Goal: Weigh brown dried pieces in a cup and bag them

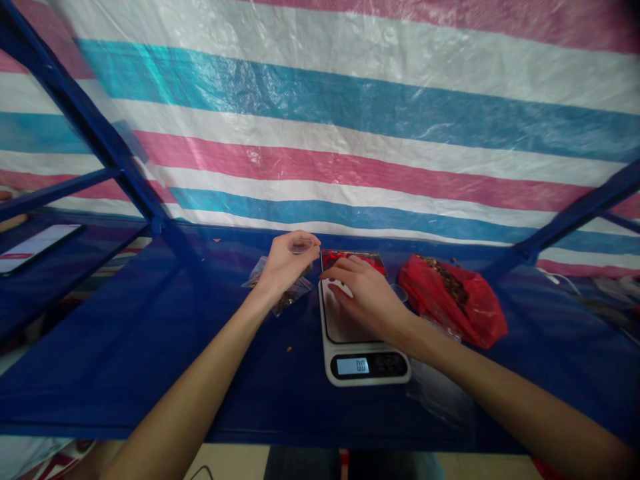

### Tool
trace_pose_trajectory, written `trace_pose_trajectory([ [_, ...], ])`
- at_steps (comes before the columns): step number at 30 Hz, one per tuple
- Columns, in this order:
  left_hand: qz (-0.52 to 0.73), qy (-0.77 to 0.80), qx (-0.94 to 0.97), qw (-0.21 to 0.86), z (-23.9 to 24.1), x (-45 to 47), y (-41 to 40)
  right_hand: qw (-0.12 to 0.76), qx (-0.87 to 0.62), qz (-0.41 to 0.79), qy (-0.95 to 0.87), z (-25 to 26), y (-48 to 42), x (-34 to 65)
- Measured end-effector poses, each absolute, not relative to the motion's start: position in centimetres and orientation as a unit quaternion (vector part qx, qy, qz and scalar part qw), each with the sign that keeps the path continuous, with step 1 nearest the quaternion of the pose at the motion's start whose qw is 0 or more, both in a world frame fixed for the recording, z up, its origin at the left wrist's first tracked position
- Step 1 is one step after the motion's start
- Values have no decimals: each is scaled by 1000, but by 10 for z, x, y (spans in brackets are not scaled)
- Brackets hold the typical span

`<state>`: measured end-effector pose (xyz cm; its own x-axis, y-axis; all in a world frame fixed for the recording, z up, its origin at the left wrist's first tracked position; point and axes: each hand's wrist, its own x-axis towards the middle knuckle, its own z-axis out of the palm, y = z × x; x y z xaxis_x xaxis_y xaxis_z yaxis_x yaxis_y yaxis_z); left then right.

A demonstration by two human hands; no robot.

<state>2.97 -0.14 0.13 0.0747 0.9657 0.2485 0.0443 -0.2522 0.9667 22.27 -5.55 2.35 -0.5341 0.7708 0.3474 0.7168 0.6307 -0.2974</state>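
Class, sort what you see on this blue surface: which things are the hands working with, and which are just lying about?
In hand:
left hand pinching a small clear bag
right hand over the scale
red packet behind the scale
red bag of dried bits

Lying about:
phone on the left
white cable at right

A striped tarp (350,120) in pink, blue and white hangs behind the blue tabletop (125,360); blue frame bars (100,133) cross at left; a phone (35,247) lies far left; a white cable (555,277) trails at right.
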Motion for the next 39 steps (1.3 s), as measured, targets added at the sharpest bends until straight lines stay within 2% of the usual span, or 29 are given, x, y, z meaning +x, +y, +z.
trace_pose_trajectory([
  [4, 535, 435, 581, 432, -2, 27, 3, 199, -470, 62, -858, 26, -40, 245],
  [13, 519, 426, 624, 401, 3, 29, -1, 160, -461, 88, -868, 16, -28, 256],
  [15, 511, 420, 639, 394, 5, 30, -2, 204, -454, 89, -863, 22, -26, 252],
  [19, 489, 405, 664, 395, 8, 33, -6, 375, -416, 127, -819, 42, -22, 234],
  [21, 482, 397, 671, 400, 8, 35, -8, 393, -385, 132, -825, 51, -19, 220],
  [24, 486, 392, 673, 398, 7, 36, -8, 363, -352, 113, -855, 60, -16, 206],
  [29, 521, 407, 646, 380, 5, 28, 1, 472, -384, 93, -788, 60, -37, 207],
  [30, 530, 411, 638, 378, 5, 26, 2, 443, -368, 100, -811, 54, -46, 206],
  [33, 548, 413, 620, 380, 4, 25, 3, 218, -283, 76, -931, 28, -74, 196],
  [35, 546, 406, 616, 398, 3, 28, 1, 108, -249, 32, -962, 11, -87, 186],
  [37, 538, 396, 614, 421, 3, 31, -2, 60, -228, 3, -972, 0, -92, 177],
  [39, 529, 394, 612, 437, 3, 34, -5, 50, -205, -8, -977, -5, -93, 171],
])
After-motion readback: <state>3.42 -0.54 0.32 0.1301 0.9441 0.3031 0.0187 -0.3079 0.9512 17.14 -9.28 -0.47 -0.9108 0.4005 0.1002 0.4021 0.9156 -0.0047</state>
